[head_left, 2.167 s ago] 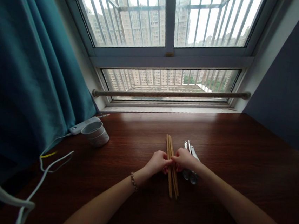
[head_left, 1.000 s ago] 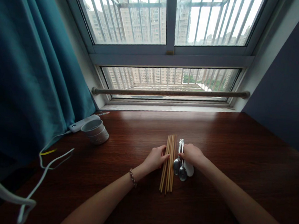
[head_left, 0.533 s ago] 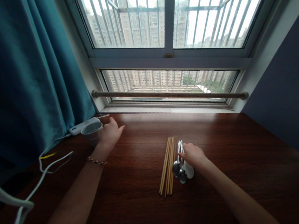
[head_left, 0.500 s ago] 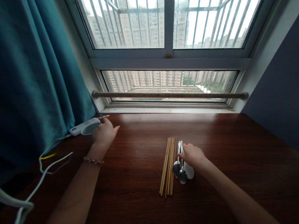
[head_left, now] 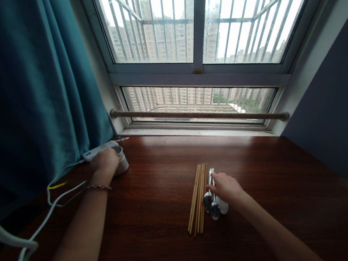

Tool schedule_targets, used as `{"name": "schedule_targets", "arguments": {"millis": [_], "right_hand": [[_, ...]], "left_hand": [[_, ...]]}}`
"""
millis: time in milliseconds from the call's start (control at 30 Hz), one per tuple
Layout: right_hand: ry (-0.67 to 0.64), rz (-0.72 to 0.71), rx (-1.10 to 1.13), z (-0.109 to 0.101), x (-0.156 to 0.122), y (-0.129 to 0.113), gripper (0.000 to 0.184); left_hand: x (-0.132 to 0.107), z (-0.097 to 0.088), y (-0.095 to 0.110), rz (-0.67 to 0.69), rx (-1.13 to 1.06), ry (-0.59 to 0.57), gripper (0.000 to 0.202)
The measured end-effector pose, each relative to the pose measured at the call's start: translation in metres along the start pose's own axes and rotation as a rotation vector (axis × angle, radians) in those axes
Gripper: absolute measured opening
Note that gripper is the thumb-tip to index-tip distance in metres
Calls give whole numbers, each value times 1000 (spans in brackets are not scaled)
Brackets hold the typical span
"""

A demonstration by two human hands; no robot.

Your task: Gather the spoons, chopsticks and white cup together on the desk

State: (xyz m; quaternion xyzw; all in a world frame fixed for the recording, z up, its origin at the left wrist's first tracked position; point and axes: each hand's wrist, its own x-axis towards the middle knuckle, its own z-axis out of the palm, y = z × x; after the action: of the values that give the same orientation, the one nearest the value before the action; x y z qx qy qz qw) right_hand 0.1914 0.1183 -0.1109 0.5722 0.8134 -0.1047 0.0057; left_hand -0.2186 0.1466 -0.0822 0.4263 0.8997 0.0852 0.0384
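My left hand [head_left: 105,161] is curled over a small white perforated cup [head_left: 122,164] at the left of the dark wooden table [head_left: 164,236], fingers wrapped on its rim. In the middle of the table several wooden chopsticks [head_left: 198,198] lie side by side, pointing away from me. Just right of them lie metal spoons [head_left: 211,202] and a white spoon [head_left: 223,207]. My right hand [head_left: 226,187] rests on the spoons' handles, fingers bent down on them.
A white power strip [head_left: 98,151] lies behind the cup, its white cable [head_left: 52,205] trailing off the table's left edge. A teal curtain [head_left: 34,76] hangs at the left. A window with a wooden rail [head_left: 200,113] runs along the far edge; a dark wall stands on the right.
My left hand left the chopsticks, reached left across the table and closed on the white cup. The chopsticks now lie aligned. My right hand stays on the spoons.
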Motion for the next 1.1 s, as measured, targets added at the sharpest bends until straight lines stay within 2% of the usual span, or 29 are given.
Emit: {"name": "schedule_targets", "arguments": {"millis": [67, 167, 300, 433, 500, 567, 633, 733, 767, 833, 867, 967, 1000, 1033, 1100], "right_hand": [[36, -35, 27, -3, -2, 0, 26], [106, -132, 83, -7, -5, -5, 29], [197, -375, 233, -9, -15, -17, 53], [288, -622, 397, -9, -28, -28, 70], [326, -672, 445, -12, -34, -30, 75], [329, -646, 490, -15, -40, -32, 78], [287, -589, 526, -20, -47, -33, 66], [211, -541, 556, -28, -58, -33, 20], [199, -529, 552, -31, -61, -33, 10], [202, -470, 502, -36, -63, -30, 9], [218, -423, 451, -38, -63, -27, 9], [323, -223, 206, -48, -53, -11, 11], [368, -149, 106, -51, -48, -4, 15], [404, -72, 14, -53, -41, 5, 18], [436, 88, -136, -56, -27, 25, 22]], "left_hand": [[-10, -10, 2, 51, 22, -43, 25], [-28, -29, 10, 215, 18, -59, 27], [-62, -48, 32, 361, 0, -71, 26], [-112, -51, 60, 616, -59, -143, 20], [-139, -49, 72, 785, -150, -313, 19], [-161, -46, 81, 917, -223, -474, 19], [-178, -43, 87, 1050, -280, -594, 17], [-192, -38, 90, 1220, -283, -627, 14], [-195, -36, 90, 1245, -273, -618, 13], [-197, -32, 88, 1279, -272, -516, 13], [-199, -30, 87, 1293, -274, -398, 16], [-204, -27, 82, 1361, -251, 111, 33], [-208, -28, 80, 1388, -235, 220, 33], [-212, -30, 78, 1422, -224, 278, 28], [-221, -34, 74, 1491, -219, 263, 16]]}}
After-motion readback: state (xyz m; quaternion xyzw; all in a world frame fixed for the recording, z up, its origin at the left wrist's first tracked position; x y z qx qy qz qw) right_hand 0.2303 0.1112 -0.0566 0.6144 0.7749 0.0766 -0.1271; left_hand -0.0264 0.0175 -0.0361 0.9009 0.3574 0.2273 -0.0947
